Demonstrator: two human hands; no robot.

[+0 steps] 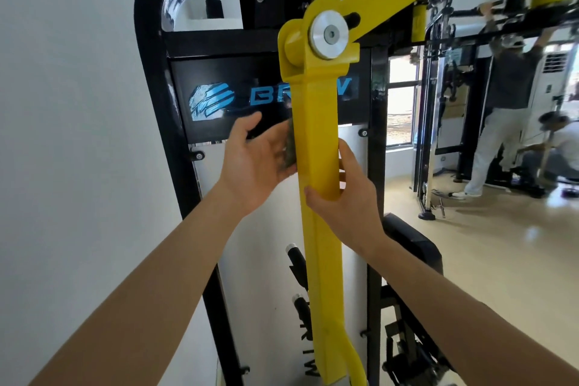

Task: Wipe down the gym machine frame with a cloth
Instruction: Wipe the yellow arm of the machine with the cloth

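A yellow machine arm (319, 135) hangs down from a silver pivot (329, 34) on the black gym machine frame (156, 103). My right hand (347, 197) grips this yellow arm from the right, thumb across its front and fingers behind it. My left hand (257, 163) is raised just left of the arm, palm up, holding a dark grey-green cloth (289, 147) against the arm's left side. Most of the cloth is hidden behind the arm and my fingers.
A white wall (69, 103) stands close on the left. A black padded seat (413, 241) sits low on the right. Further right, two people are at another black rack (438, 135) on a beige floor (501, 260).
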